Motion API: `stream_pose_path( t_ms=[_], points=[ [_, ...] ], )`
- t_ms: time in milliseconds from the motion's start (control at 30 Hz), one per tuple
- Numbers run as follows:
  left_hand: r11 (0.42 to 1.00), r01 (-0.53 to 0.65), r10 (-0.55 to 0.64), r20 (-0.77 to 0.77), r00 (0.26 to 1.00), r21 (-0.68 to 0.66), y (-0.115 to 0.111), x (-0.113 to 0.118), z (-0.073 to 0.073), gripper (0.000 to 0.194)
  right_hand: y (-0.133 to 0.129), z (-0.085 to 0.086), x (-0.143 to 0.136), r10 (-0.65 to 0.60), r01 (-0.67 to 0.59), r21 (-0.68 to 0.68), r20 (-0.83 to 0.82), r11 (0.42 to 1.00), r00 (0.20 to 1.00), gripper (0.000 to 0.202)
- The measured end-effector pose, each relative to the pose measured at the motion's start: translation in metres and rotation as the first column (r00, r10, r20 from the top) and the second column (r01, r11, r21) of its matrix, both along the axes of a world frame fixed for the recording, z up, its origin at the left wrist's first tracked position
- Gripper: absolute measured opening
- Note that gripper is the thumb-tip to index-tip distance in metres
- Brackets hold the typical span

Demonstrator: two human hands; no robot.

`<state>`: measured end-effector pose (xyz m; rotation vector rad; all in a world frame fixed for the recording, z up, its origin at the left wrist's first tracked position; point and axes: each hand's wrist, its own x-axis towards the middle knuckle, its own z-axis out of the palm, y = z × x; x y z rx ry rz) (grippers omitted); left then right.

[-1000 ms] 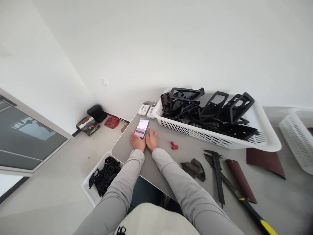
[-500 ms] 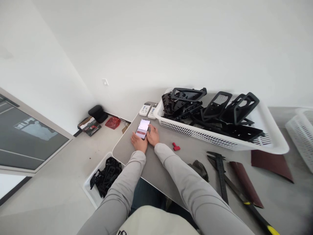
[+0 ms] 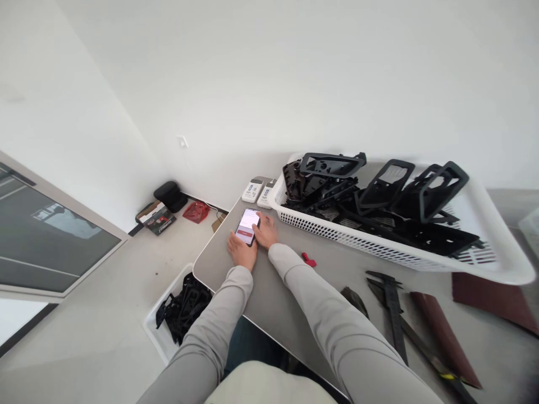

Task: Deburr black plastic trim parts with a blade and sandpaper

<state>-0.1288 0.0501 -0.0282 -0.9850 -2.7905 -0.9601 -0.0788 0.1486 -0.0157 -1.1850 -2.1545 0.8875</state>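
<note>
Clasping phone (image 3: 247, 227) at its edges between left hand (image 3: 243, 251), at lower left, and right hand (image 3: 266, 230), along the right side; both grips closed on it. Showing a lit screen with a red band, near the corner of grey desk (image 3: 273, 292); can't tell if touching the surface. Just beyond, see two white devices (image 3: 252, 191), side by side next to white basket (image 3: 421, 257), heaped with black plastic parts (image 3: 383, 191). In front of the basket, note red piece (image 3: 309, 260), dark crumpled cloth (image 3: 355, 300) partly behind the right sleeve, caliper (image 3: 392, 308) lying over a tool with black-and-yellow handle (image 3: 450, 379), plus two maroon sheets (image 3: 446, 331). Down on the floor (image 3: 105, 314), note white bin (image 3: 156, 335) with more black parts, and, near the wall, printed box (image 3: 159, 220), black case (image 3: 169, 196) and red bag (image 3: 196, 212).
</note>
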Motion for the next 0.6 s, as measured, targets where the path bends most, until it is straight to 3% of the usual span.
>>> stream_pose_path(
  t_ms=[233,600],
  points=[
    [1.000,0.007,-0.007,-0.008,1.000,-0.009,-0.001,0.000,0.001,0.085,0.003,-0.006,-0.002,0.006,-0.006,0.017,-0.044,1.000,0.999,0.045],
    [0.999,-0.006,0.007,0.026,1.000,-0.039,-0.001,0.003,0.009,0.087,-0.006,-0.023,0.010,-0.071,0.082,0.042,-0.219,0.996,0.973,0.044]
  ],
)
